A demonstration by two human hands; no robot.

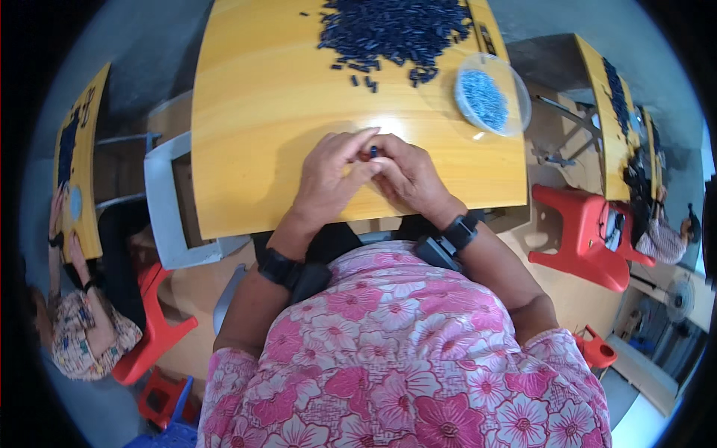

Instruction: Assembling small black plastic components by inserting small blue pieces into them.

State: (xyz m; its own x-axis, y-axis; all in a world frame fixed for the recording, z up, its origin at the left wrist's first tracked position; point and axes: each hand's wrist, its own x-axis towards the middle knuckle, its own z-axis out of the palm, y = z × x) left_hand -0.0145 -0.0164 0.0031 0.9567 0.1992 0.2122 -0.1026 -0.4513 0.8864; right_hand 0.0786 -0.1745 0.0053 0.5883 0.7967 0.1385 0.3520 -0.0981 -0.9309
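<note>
Above the near part of the yellow table [261, 142], my two hands meet at the fingertips. Between them shows a small dark blue cylinder-like piece [374, 151], mostly covered by the fingers. My right hand [418, 175] is closed, thumb and forefinger pinched around the piece. My left hand [328, 175] is also closed on it, its thumb tip pressed close to the right thumb. Farther back lies a big pile of similar dark blue pieces [396, 30], with a few strays on its near side. A clear round tub [521, 101] at right holds many thin light blue pieces [484, 101].
A pale open box [164, 213] stands against the table's left side. Red plastic stools [582, 239] stand at right and left. One person [89, 328] works at a table on the left, another person [665, 239] at far right.
</note>
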